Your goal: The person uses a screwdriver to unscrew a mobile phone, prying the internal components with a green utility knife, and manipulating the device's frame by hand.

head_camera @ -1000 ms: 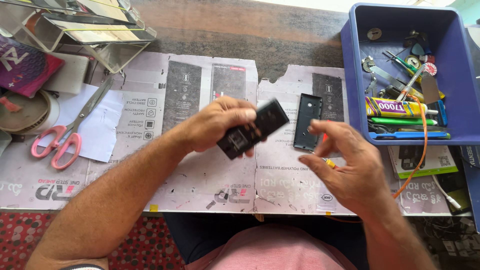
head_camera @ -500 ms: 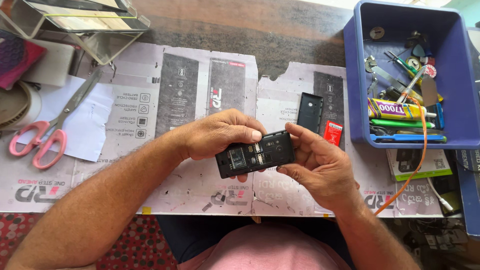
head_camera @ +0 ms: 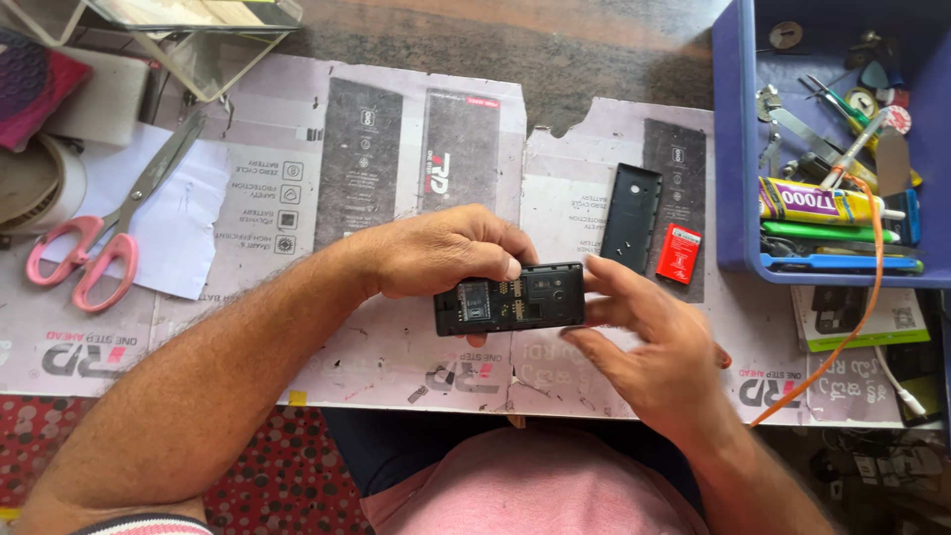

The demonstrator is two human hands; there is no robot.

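1. Head view, centre: my left hand (head_camera: 436, 253) comes in from the lower left, and its grip is closed around the upper long edge of a small black mobile phone with its back cover off (head_camera: 509, 298). The phone lies sideways above the desk (head_camera: 396, 347), open back facing up, so I can see the bare battery bay and card slots.

2. Head view, right of centre: my right hand (head_camera: 649, 337) meets the phone's right end. Its fingertips (head_camera: 599, 269) rest against that end and its grip is loose and half-open, steadying rather than clamping.

3. Head view, just beyond the right hand: a flat black plastic back cover (head_camera: 631, 218) lies on the desk, and a small red rectangular battery (head_camera: 679, 254) sits just beside it on the right. Both are apart from the phone.

4. Head view, right edge: a blue plastic tray (head_camera: 735, 149) holds a yellow glue tube (head_camera: 817, 201), pens and small metal tools. An orange cable (head_camera: 864, 297) trails out of it down over the desk.

5. Head view, left side: pink-handled scissors (head_camera: 94, 248) lie on a white sheet of paper (head_camera: 188, 228), well apart from both hands.

6. Head view, under everything: flattened grey printed cardboard packaging (head_camera: 357, 159) covers the desk top.
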